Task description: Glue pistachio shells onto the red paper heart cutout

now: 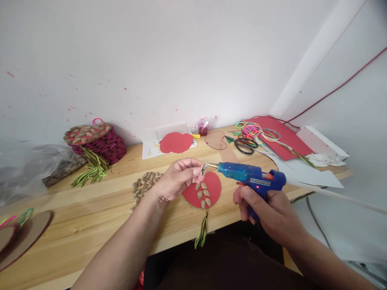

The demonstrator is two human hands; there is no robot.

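Bare forearms, bare fingers — and, lower down, dark clothing (brown, shading into black).

Soft light brightens the wall behind the table; toward the table's left edge, detail stretches and softens.

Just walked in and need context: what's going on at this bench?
A person's right hand grips a blue plastic glue gun, its metal nozzle at a small brown nut-like piece pinched in the left hand; contact is unclear. Below, six similar pieces show on a round red card with a green-brown yarn tassel. A loose brown pile lies beside the left wrist.
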